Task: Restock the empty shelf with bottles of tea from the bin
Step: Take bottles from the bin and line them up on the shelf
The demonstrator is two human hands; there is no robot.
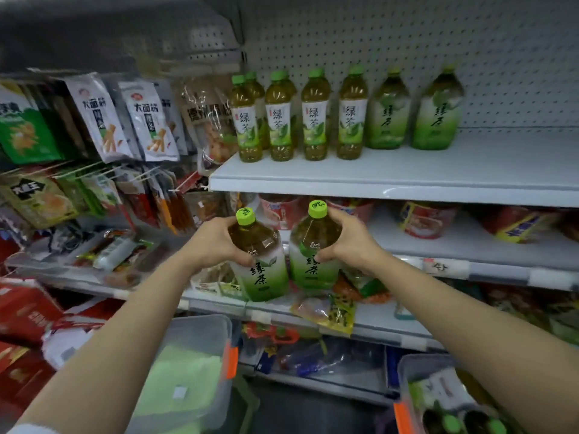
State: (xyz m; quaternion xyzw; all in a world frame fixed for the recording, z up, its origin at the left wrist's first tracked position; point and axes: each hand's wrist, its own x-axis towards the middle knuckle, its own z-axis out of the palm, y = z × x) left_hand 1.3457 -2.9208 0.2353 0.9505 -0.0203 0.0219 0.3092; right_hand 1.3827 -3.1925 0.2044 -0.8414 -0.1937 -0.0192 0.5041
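My left hand grips a large green tea bottle by its shoulder. A second large bottle is gripped the same way by my right hand. Both bottles are upright, side by side, held below the front edge of the white shelf. On that shelf several green tea bottles stand in a row: slim ones at the left, two large ones to their right. The shelf's right part is bare. A clear bin at the lower right holds more green-capped bottles.
Snack packets hang on hooks at the left. Red instant-noodle tubs sit on the shelf below. Packets fill the lower shelves. A lidded clear bin with an orange latch stands at lower centre. Red cartons sit at far left.
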